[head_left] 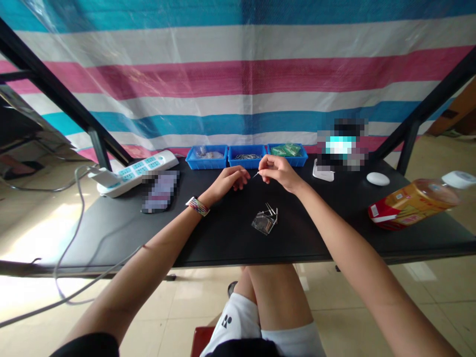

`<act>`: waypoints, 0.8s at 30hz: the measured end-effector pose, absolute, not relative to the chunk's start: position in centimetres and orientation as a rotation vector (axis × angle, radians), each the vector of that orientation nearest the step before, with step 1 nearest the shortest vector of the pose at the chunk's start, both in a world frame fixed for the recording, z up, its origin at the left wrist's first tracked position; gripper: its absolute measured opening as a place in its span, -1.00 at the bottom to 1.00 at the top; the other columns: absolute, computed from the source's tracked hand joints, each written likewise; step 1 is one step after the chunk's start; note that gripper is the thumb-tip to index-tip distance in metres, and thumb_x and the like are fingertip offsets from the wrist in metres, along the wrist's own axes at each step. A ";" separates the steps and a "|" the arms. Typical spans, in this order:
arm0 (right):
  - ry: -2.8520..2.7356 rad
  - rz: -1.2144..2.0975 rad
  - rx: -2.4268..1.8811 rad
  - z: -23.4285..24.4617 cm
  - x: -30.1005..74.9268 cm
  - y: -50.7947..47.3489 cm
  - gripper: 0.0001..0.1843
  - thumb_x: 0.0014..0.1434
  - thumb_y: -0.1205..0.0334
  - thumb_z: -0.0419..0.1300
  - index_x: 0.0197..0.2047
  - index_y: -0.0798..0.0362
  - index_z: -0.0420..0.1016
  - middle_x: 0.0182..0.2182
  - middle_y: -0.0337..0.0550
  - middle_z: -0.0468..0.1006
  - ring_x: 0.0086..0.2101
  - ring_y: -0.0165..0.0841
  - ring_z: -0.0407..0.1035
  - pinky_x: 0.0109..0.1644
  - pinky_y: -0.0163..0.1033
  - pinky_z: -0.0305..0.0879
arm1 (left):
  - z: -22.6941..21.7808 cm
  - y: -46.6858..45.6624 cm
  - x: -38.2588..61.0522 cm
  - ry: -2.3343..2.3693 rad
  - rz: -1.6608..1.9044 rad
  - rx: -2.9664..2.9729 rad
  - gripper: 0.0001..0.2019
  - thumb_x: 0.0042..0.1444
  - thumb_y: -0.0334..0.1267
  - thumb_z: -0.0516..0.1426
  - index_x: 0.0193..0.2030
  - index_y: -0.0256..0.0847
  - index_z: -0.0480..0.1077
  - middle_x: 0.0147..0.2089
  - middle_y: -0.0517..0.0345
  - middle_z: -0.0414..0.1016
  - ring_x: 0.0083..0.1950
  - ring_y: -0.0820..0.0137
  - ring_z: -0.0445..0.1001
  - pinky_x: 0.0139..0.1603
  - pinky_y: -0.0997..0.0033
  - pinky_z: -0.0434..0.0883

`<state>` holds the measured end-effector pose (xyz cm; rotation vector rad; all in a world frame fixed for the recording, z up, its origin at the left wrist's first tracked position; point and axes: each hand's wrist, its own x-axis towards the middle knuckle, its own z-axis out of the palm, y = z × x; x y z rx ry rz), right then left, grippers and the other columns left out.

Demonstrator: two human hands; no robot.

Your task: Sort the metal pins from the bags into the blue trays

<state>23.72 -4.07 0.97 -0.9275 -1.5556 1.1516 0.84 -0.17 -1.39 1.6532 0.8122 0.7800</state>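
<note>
My right hand pinches a thin silver metal pin between thumb and fingertips, its free end toward the left hand. My left hand hovers just to the left, fingers curled in; whether anything is inside them cannot be made out. Behind both hands is a blue bin of loose slim metal pieces. On the black table in front lies a small clear plastic bag, with several silver metal pins on and beside it.
Two more blue bins flank the middle one: the left bin holds clear bags, the right bin green packets. At left are a white power strip and cable. A large bottle and white oval object stand right.
</note>
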 end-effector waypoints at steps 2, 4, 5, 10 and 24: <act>-1.468 1.135 -0.926 0.3 23.3 -3.7 -0.80 0.01 0.17 0.40 -0.36 0.01 0.47 -0.49 -0.32 0.47 -0.50 -0.41 0.40 -0.42 -0.30 0.38 | -1.4 -0.1 0.8 0.803 0.772 1.635 -0.61 0.27 0.09 0.18 -0.26 -0.26 0.53 -0.40 0.08 0.52 -0.45 0.43 0.48 -0.49 0.49 0.32; -1.430 1.147 -0.933 -0.2 23.0 -3.6 -0.79 -0.01 0.17 0.42 -0.37 0.01 0.48 -0.47 -0.30 0.48 -0.49 -0.40 0.43 -0.41 -0.29 0.41 | -1.5 0.0 0.9 0.802 0.781 1.611 -0.60 0.26 0.11 0.20 -0.28 -0.25 0.52 -0.42 0.09 0.50 -0.45 0.43 0.47 -0.49 0.49 0.32; -1.417 1.153 -0.931 -0.4 22.9 -3.5 -0.78 -0.01 0.17 0.43 -0.36 0.01 0.49 -0.46 -0.30 0.49 -0.48 -0.40 0.44 -0.40 -0.28 0.43 | -1.5 0.0 0.9 0.807 0.785 1.602 -0.61 0.25 0.10 0.22 -0.28 -0.25 0.51 -0.43 0.10 0.49 -0.46 0.43 0.47 -0.48 0.49 0.32; -1.382 1.166 -0.918 -0.5 22.5 -3.7 -0.72 0.00 0.12 0.49 -0.35 0.02 0.49 -0.43 -0.29 0.50 -0.47 -0.41 0.45 -0.38 -0.28 0.47 | -1.7 0.1 1.0 0.829 0.794 1.554 -0.62 0.17 0.08 0.31 -0.31 -0.24 0.46 -0.44 0.13 0.48 -0.46 0.44 0.46 -0.48 0.49 0.30; -1.202 1.271 -1.038 -1.4 22.2 -3.2 -0.66 0.01 0.04 0.48 -0.26 0.03 0.50 -0.41 -0.27 0.56 -0.50 -0.45 0.46 -0.47 -0.35 0.50 | -1.6 -0.2 1.1 0.796 0.958 1.573 -0.68 0.13 -0.03 0.38 -0.23 -0.24 0.47 -0.44 0.22 0.44 -0.46 0.51 0.41 -0.45 0.55 0.32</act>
